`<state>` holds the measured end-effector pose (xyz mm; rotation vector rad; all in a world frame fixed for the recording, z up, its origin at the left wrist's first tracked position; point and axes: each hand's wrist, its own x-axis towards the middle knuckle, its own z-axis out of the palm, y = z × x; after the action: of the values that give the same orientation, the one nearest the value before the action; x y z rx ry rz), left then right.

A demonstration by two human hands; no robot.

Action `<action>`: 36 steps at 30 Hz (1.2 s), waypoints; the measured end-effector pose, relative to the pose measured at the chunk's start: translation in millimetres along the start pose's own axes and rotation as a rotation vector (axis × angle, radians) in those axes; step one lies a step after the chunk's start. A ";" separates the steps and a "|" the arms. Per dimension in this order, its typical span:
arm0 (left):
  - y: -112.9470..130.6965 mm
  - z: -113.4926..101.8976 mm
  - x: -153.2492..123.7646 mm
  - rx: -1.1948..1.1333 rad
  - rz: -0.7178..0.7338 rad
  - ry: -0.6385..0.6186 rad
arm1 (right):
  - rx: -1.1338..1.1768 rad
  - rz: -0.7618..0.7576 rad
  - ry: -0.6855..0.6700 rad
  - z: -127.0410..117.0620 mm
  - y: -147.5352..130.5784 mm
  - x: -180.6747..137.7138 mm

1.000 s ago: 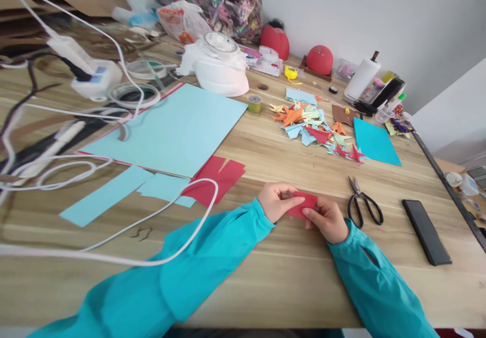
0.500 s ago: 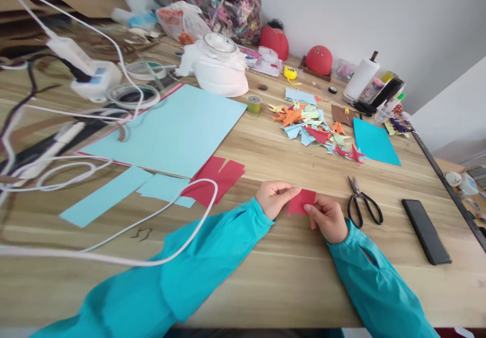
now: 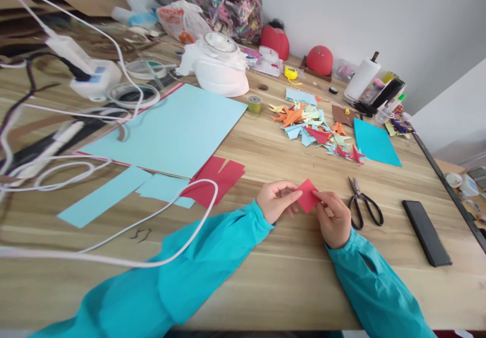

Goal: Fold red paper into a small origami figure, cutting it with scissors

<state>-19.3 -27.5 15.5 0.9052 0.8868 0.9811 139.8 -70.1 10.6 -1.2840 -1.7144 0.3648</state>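
A small square of red paper (image 3: 308, 196) is held above the table with one corner pointing up, like a diamond. My left hand (image 3: 277, 199) pinches its left corner between thumb and fingers. At the right corner, my right hand (image 3: 334, 217) grips it with thumb and forefinger. Black-handled scissors (image 3: 359, 201) lie just right of my right hand, blades pointing away. To the left of my left hand are cut red paper pieces (image 3: 216, 181) and light blue paper strips (image 3: 104, 196).
A pile of folded paper cranes (image 3: 304, 122) lies ahead, beside a turquoise sheet (image 3: 376, 143). A black phone (image 3: 427, 232) rests at the right. One white cable (image 3: 152, 263) loops over my left sleeve. Large light blue sheets (image 3: 167, 130) and a thread spool (image 3: 254, 104) sit further left.
The red paper square has been turned from lying side-on to a diamond position. Both hands have shifted their grip to its left and right corners.
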 end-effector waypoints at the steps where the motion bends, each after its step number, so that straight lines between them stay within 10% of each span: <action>1: -0.8 0.1 0.3 -0.001 0.005 0.006 | 0.005 0.008 0.001 0.1 0.1 -0.4; 16: -2.4 -1.3 -2.7 0.093 0.075 -0.120 | 0.224 0.209 0.032 1.3 6.8 -5.3; 36: -1.7 -2.2 3.5 0.093 0.141 0.074 | 0.229 0.169 0.014 5.7 4.6 -4.5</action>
<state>-19.8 -24.2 12.5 1.0268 0.9469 1.1075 138.0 -70.6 2.1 -1.2607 -1.5078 0.6310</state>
